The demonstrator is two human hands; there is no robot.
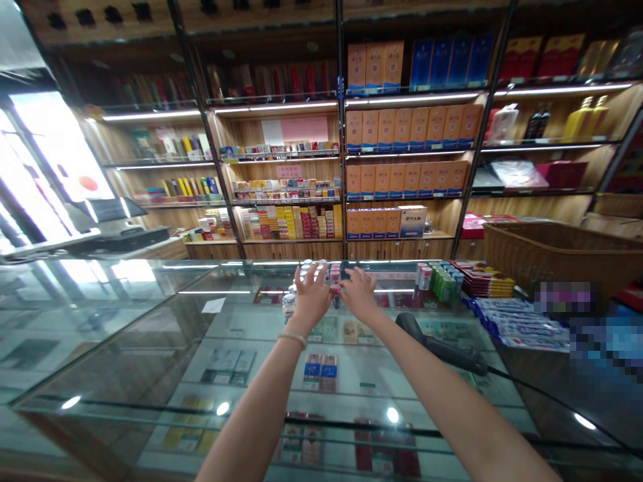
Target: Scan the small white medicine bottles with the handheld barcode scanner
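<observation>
Both my arms reach forward over a glass display counter. My left hand (312, 296) is at its far side, fingers spread apart, beside several white-topped containers partly hidden behind it. Between my hands stands a short row of small pink-red cans (335, 276). The nearest can lies close to both thumbs; whether they touch it I cannot tell. My right hand (360, 293) is to the right of these cans, its fingers apart and slightly bent. At the left of my left hand stands a clear jar with a white lid (288, 305).
A black barcode scanner (442, 345) with a cable lies on the glass counter (372, 368), near my right forearm. Farther right are green cans (443, 284), blue-white packets (522, 323) and a brown wicker basket (567, 251). A monitor (113, 209) stands at left; stocked shelves line the wall.
</observation>
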